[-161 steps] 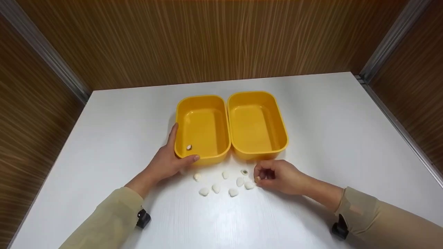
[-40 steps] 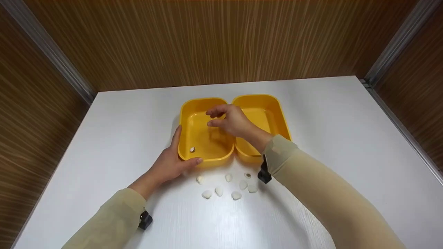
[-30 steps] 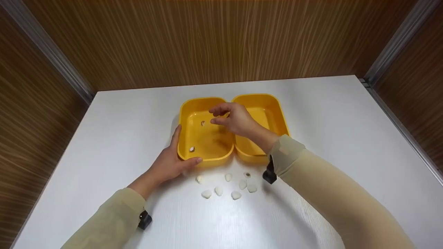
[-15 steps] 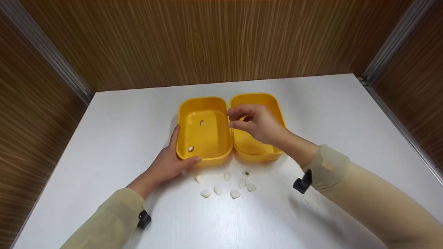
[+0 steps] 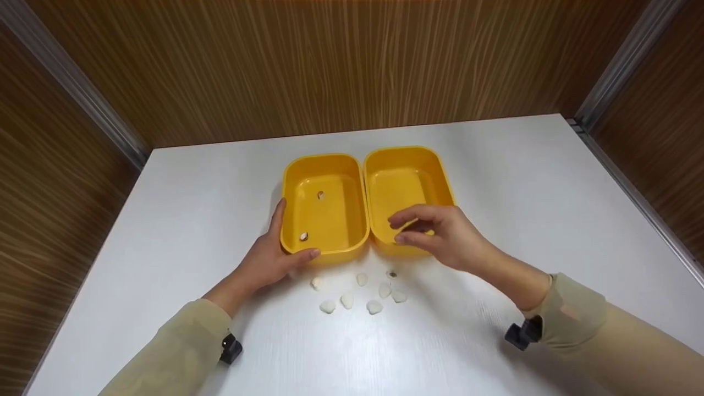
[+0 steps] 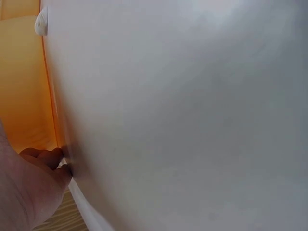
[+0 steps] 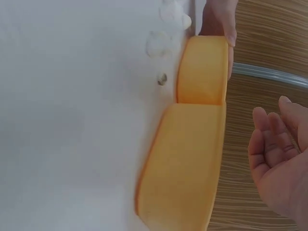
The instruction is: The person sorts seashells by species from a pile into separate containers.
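Note:
Two yellow plastic boxes stand side by side. My left hand (image 5: 269, 264) holds the left box (image 5: 367, 220) at its near left corner, thumb on the front rim and fingers along the left wall. Inside that box lie two small brown-and-white seashells: one shell (image 5: 321, 195) farther back, another shell (image 5: 304, 236) near the front left. My right hand (image 5: 454, 239) hovers over the front of the right box (image 5: 399, 190), fingers loosely bent, thumb and fingertips apart, holding nothing. A shell with a dark centre (image 5: 391, 274) lies on the table below it.
Several whitish shells, including one shell (image 5: 374, 307) nearest me, lie scattered on the white table (image 5: 220, 192) before the boxes. A wood-grain panel (image 5: 352, 66) rises behind the table, with more panels at both sides.
My right hand has let a shell drop into the left box, then moved back right and toward me over the right box. My left hand has stayed on its corner.

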Demonstrator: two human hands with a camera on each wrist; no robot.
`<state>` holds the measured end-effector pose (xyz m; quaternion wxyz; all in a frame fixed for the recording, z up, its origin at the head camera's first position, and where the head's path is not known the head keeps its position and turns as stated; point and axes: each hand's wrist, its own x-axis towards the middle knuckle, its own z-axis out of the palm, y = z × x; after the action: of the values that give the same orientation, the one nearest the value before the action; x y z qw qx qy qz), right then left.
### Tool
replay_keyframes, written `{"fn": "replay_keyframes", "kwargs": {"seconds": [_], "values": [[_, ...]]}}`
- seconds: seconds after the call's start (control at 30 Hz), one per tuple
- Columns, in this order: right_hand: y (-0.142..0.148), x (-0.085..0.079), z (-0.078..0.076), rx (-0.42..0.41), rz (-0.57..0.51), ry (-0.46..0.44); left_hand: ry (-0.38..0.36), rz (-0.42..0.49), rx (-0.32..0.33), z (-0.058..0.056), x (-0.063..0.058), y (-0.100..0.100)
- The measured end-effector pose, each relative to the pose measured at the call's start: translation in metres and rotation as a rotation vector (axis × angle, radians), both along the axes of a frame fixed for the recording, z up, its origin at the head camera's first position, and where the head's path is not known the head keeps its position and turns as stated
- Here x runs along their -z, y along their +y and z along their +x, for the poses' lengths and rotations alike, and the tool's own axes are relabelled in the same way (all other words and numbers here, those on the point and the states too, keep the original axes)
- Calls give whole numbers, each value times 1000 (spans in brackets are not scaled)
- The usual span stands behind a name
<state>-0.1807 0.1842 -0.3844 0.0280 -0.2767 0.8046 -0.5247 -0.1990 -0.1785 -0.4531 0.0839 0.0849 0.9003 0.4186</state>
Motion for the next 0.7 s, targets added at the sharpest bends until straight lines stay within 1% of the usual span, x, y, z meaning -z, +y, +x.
{"fn": "replay_keyframes", "kwargs": {"seconds": [0.2, 0.33, 0.5, 0.7], "values": [[7, 17, 16, -37, 7, 8, -6, -4, -8, 0, 1, -2], [11, 29, 24, -70, 23, 13, -9, -7, -12, -1, 1, -2], [15, 43, 27, -86, 66, 20, -5, -8, -2, -1, 0, -3], [15, 54, 27, -105, 133, -50, 5, -31, 0, -1, -2, -5]]}}
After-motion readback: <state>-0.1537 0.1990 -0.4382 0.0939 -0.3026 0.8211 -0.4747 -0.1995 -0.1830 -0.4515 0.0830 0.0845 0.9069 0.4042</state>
